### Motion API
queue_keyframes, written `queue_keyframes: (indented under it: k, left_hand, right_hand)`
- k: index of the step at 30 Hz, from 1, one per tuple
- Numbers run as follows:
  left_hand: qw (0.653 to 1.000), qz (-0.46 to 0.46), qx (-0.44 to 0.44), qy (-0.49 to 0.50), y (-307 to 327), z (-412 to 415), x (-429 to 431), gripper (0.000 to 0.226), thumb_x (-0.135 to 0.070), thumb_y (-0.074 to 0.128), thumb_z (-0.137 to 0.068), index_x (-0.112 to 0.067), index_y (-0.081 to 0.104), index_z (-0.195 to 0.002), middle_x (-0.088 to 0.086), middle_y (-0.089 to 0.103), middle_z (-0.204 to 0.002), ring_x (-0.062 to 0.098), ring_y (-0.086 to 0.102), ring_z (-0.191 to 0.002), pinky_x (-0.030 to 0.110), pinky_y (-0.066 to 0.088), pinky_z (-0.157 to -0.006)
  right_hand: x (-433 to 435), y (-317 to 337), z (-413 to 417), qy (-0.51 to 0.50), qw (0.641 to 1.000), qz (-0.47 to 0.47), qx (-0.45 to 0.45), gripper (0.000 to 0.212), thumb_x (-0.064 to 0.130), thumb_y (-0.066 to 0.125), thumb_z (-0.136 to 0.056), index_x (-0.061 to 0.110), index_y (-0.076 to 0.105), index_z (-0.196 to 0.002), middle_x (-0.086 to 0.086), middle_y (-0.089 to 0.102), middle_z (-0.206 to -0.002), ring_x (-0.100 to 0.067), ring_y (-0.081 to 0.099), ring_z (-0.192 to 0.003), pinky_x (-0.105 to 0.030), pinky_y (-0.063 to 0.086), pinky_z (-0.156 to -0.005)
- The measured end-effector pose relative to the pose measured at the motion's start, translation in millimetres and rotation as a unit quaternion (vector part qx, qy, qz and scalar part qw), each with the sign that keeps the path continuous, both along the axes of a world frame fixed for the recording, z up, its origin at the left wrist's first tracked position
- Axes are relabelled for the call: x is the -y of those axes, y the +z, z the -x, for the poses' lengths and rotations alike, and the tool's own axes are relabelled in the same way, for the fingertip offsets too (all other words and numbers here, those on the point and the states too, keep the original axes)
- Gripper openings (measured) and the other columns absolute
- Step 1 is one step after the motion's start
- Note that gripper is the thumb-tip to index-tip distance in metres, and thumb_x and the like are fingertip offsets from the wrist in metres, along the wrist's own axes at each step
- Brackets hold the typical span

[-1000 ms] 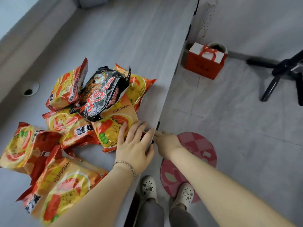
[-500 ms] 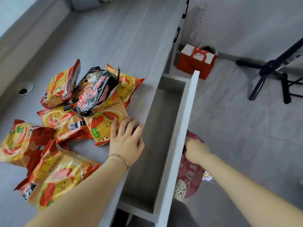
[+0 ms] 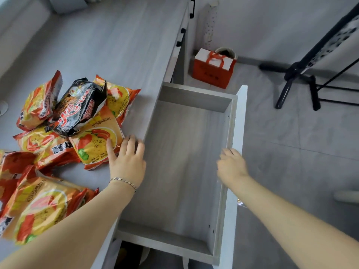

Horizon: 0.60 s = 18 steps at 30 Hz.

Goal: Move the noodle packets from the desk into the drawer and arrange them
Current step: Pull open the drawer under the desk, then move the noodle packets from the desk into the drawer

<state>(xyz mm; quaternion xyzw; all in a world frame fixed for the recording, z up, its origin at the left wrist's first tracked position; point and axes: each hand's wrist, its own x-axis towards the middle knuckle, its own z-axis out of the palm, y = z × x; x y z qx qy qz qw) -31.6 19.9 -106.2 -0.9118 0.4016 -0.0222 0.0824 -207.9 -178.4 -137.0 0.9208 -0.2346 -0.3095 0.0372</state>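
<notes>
The noodle packets [image 3: 64,136] are all on the desk [image 3: 108,45], none moved yet: a heap of orange and yellow ones with a black packet [image 3: 79,107] riding on top, and a second cluster nearer me at the lower left. What has changed is the drawer [image 3: 186,105]. A second ago it was shut flush under the desk edge, half a second ago it was part way out, and now I see it drawn out wide, its grey floor bare from back wall to front panel. My right hand [image 3: 231,166] has come off the handle side and now rests over the inner top edge of the front panel, fingers curled loosely there; I cannot tell whether it grips the panel or only touches it. My left hand [image 3: 127,158] has barely shifted: it lies flat and open at the desk's edge, fingertips touching the nearest orange packet [image 3: 97,144], holding nothing. I judge the opening step done and the way clear to begin lifting packets across, that nearest one first. The desk top is smooth pale grey, with a round cable port [image 3: 3,108] at its far left. Beyond the drawer the floor is grey tile; a red gift bag [image 3: 212,71] stands by the wall, and a black stand [image 3: 303,74] spreads its legs to the right.
</notes>
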Motion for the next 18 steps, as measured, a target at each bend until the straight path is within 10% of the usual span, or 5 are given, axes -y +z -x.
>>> queue_keyframes:
  k: [3, 18]
  left_hand:
    - [1.000, 0.000, -0.015, 0.003, 2.0, 2.5, 1.2, 0.049, -0.002, 0.078, -0.061, 0.002, 0.065, -0.107, 0.024, 0.064, -0.115, 0.040, 0.061, -0.111, 0.071, 0.024, -0.101]
    - [0.988, -0.063, -0.119, 0.071, 31.9, 0.9, 13.8, 0.037, -0.010, 0.055, -0.084, -0.010, 0.053, -0.121, 0.010, 0.052, -0.131, 0.030, 0.044, -0.129, 0.063, 0.007, -0.112]
  right_hand:
    - [9.5, -6.3, 17.7, -0.027, 0.999, -0.007, -0.018, 0.030, 0.014, 0.058, -0.081, 0.014, 0.065, -0.111, -0.003, 0.058, -0.122, -0.023, 0.036, -0.130, -0.027, 0.024, -0.107]
    - [11.4, 33.1, 24.5, -0.183, 0.971, -0.022, -0.155, 0.044, 0.020, 0.042, -0.088, 0.018, 0.049, -0.131, -0.003, 0.042, -0.146, -0.022, 0.023, -0.142, -0.036, 0.020, -0.113]
